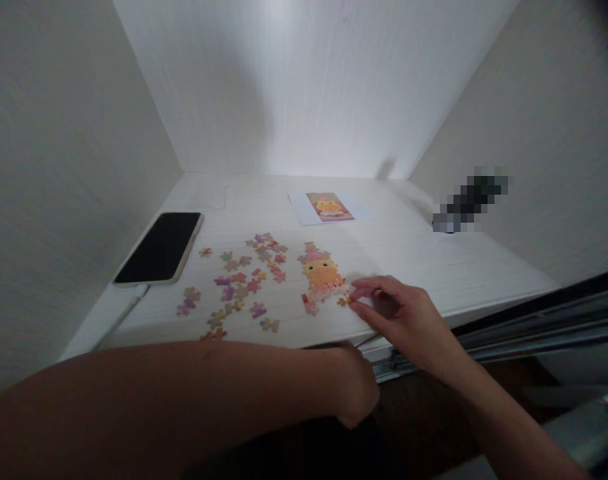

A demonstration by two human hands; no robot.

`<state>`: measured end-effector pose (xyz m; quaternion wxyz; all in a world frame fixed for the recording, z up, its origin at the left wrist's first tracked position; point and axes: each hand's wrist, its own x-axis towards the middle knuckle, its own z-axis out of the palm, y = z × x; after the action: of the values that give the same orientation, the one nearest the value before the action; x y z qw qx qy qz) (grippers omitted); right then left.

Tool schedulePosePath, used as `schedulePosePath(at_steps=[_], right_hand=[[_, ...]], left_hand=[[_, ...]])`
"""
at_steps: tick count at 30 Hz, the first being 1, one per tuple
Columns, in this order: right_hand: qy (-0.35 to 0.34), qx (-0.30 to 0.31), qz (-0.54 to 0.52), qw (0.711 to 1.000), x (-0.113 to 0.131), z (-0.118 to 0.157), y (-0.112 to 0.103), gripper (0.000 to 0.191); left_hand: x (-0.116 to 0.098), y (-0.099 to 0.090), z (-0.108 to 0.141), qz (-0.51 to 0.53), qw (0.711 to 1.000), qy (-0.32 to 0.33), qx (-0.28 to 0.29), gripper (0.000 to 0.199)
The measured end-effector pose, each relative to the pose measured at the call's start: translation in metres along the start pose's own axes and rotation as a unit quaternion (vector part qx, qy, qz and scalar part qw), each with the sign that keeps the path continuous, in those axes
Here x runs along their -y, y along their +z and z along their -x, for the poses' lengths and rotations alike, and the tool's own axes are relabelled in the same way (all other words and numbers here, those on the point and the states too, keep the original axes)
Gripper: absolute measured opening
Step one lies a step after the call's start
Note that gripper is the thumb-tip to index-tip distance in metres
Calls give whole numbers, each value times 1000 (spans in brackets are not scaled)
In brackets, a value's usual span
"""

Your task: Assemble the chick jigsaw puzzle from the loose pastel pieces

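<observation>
My right hand point(409, 317) pinches a small yellowish puzzle piece point(343, 302) between thumb and fingertips, at the lower right of a partly joined jigsaw puzzle point(320, 272). The joined part shows a yellow-orange figure with dark eyes and a pink top. My left forearm stretches across the front of the white surface. At its end my left hand point(357, 383) hangs bent down over the edge, fingers hidden. Loose puzzle pieces point(241, 291) in pink, purple, tan and orange lie scattered to the left of the joined part.
Behind the puzzle lies a picture card point(330, 207) with the same yellow figure, on a white sheet. A phone point(160, 248) with a cable point(119, 320) plugged in sits at the left. A blurred-out dark object point(469, 203) stands at the right wall. Walls enclose the surface.
</observation>
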<state>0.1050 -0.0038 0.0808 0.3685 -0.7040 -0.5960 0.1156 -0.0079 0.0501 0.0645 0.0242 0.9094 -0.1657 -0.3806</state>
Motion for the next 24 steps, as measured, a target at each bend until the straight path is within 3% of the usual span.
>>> schedulePosePath(at_steps=[8,24], right_hand=[[56,18,-85,995,-1,-6,2,21],[-21,20,26,999,-4,-6,2,14]], left_hand=[[0,-1,3,8,1000,6,-4,22],[1,2,3,24,999,9,-27,21]])
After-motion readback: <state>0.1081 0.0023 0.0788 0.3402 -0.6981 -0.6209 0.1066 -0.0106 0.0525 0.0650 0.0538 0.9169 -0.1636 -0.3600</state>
